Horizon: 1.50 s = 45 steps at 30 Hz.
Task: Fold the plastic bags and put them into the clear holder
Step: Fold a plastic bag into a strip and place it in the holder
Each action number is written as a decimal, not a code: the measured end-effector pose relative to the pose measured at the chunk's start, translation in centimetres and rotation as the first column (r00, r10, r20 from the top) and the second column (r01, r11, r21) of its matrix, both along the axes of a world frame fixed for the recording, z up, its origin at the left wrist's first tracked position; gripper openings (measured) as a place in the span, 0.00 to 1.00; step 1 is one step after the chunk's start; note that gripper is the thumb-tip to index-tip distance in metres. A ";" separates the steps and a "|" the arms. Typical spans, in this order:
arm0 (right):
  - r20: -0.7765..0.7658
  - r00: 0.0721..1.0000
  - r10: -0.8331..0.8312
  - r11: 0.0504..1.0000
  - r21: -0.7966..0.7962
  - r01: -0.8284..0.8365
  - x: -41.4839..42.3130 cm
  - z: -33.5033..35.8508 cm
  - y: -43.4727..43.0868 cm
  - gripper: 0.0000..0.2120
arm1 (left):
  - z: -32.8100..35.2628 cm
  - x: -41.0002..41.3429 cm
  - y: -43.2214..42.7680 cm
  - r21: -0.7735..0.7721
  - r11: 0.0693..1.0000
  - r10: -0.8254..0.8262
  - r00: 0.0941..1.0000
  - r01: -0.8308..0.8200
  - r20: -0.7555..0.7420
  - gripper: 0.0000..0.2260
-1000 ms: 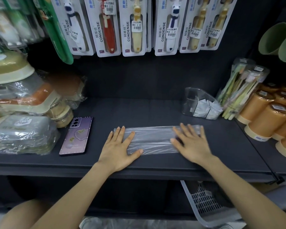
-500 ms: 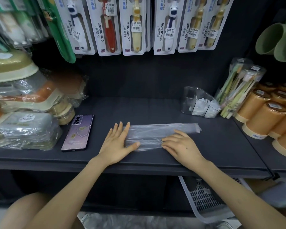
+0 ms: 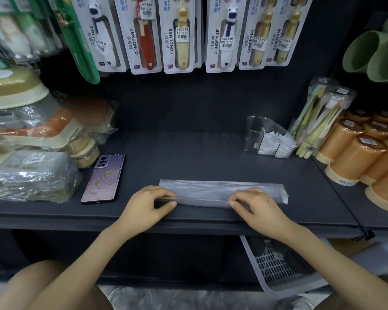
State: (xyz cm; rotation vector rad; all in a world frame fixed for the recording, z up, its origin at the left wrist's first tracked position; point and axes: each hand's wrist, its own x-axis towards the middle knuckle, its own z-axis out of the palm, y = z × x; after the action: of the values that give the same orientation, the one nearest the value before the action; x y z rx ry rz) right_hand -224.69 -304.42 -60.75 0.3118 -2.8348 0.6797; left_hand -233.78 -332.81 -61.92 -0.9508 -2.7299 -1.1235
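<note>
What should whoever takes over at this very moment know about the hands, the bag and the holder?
Left hand pinches the near edge of the plastic bag at its left end; right hand pinches the same edge further right.
The bag lies as a long narrow strip on the shelf.
Clear holder stands back right, folded bags already inside.
Left: fold the strip up small, put it in.

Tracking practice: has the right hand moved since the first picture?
Yes: right hand drew back toward the shelf front, away from the clear holder, pinching the plastic bag.
</note>
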 end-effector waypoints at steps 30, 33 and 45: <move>0.366 0.868 -0.336 0.908 -0.118 0.401 -5.6 1.3 0.2 0.14 | 0.7 -1.3 3.8 -0.111 0.914 0.299 0.835 -0.389 -0.462 0.15; 0.371 0.861 -0.347 0.905 -0.109 0.411 -5.6 1.4 0.1 0.10 | 0.6 -0.6 6.0 -0.235 0.951 0.118 0.937 -0.202 -0.329 0.20; 0.327 0.870 -0.368 0.868 -0.215 0.448 -5.7 1.8 0.4 0.05 | -1.0 0.0 7.7 -0.618 0.765 0.189 0.981 -0.178 -0.048 0.28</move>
State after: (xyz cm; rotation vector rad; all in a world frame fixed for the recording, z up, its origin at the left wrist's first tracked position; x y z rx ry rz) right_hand -230.35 -304.06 -58.99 -0.4662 -2.8460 1.0815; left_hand -233.82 -325.12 -62.94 -0.6683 -3.1753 -0.1693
